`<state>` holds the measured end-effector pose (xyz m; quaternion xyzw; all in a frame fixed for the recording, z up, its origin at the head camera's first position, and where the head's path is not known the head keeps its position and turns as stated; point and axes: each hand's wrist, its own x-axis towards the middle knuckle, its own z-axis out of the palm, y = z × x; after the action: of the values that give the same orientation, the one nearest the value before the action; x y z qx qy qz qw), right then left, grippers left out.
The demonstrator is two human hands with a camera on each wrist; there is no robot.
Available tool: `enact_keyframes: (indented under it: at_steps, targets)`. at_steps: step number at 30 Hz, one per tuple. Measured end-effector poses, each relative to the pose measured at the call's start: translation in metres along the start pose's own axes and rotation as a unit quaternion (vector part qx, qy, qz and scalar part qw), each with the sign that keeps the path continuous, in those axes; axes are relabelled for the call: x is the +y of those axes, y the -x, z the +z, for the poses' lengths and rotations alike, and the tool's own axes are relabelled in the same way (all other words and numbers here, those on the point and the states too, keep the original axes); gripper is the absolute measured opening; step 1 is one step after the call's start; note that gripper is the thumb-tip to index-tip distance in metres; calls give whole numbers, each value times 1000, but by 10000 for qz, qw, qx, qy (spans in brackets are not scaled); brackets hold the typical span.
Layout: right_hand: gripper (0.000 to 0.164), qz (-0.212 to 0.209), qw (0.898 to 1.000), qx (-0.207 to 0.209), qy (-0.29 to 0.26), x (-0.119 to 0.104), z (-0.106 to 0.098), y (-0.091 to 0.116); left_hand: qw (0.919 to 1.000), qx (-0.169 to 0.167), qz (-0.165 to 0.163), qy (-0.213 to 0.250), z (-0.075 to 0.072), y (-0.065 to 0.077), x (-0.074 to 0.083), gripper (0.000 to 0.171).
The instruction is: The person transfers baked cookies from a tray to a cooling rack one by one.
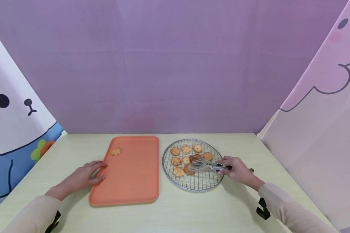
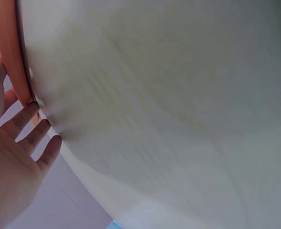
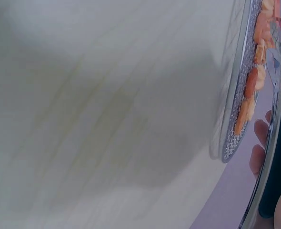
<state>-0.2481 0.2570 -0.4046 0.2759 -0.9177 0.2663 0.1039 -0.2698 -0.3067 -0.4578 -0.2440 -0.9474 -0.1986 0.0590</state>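
My right hand [image 1: 235, 169] grips a pair of metal tongs [image 1: 205, 165] with dark handles. Over the round wire rack [image 1: 205, 183], the tongs' clear-looking tips overlap a dark reddish-brown cookie [image 1: 194, 157] and a curved brown one [image 1: 188, 170]; I cannot tell whether they pinch either. Several other cookies lie on the rack, such as a star-shaped one [image 1: 179, 171] and a round brown one [image 1: 208, 156]. At the left rim of the orange tray [image 1: 134, 174], my left hand [image 1: 83, 176] rests with fingers loosely extended, fingertips at the edge. One piped cookie [image 1: 116, 151] sits at the tray's upper left.
Tray and rack stand side by side on a pale table [image 1: 175, 213], a narrow strip of tabletop between them. A purple cloth backdrop [image 1: 175, 81] rises behind the table. Cartoon-printed panels flank it at left [image 1: 14, 129] and right [image 1: 323, 129].
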Motion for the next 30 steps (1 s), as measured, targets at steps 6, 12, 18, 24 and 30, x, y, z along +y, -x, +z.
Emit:
enact_keyframes:
  at_steps: [6, 12, 18, 24, 30]
  targets:
    - [35, 19, 9999, -81, 67, -3, 1, -8, 10000, -52, -61, 26, -1, 1, 1, 55]
    - [36, -83, 9997, -71, 205, -6, 4, -13, 9999, -58, -72, 58, -1, 1, 2, 55]
    - [38, -64, 9994, -169, 293, -9, 6, -12, 10000, -15, -52, 17, -1, 1, 1, 53]
    - [38, -45, 9990, -33, 454, -10, 5, -11, 10000, -1, -48, -9, -1, 1, 2, 54]
    - [38, -132, 9990, -57, 422, -10, 2, -10, 9999, -40, -98, 59, -2, 3, 3, 55]
